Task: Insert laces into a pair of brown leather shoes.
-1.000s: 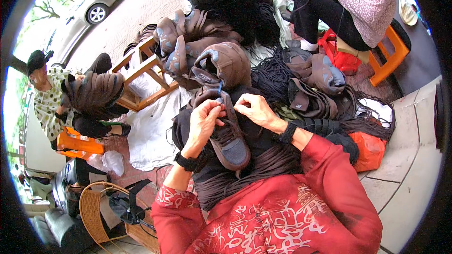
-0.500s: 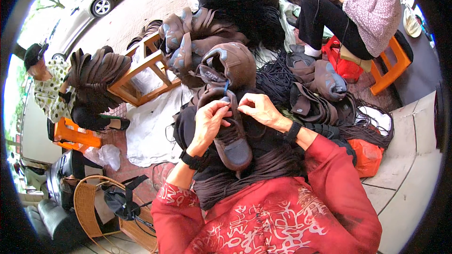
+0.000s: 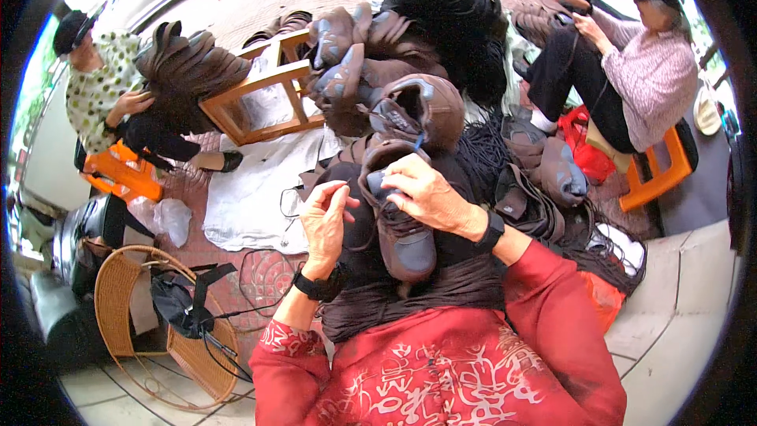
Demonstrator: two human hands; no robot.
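Note:
A brown shoe with a grey toe cap (image 3: pixel 408 252) lies on my lap, its toe toward me. My right hand (image 3: pixel 434 197) is over its opening, with bent fingers gripping the tongue and eyelet area and partly hiding the laces. To the left of the shoe, my left hand (image 3: pixel 325 225) is raised with thumb and fingers pinched; a thin dark shoelace (image 3: pixel 285 203) loops out beside the fingertips. Just beyond, a second brown shoe (image 3: pixel 438 110) is joined to the first by a blue tie (image 3: pixel 419 142). A bundle of dark brown laces (image 3: pixel 418 300) lies across my waist.
Brown shoes (image 3: pixel 347 83) are piled by a wooden frame stool (image 3: pixel 264 95). More shoes (image 3: pixel 564 173) and dark cords lie at right. Two people sit nearby on orange stools (image 3: pixel 658 177), (image 3: pixel 122 170). A wicker chair (image 3: pixel 118 315) with a black bag stands at lower left.
My left hand has moved left, off the shoe, and a lace loop now shows beside it. My right hand has shifted over the shoe's tongue. The view has turned slightly.

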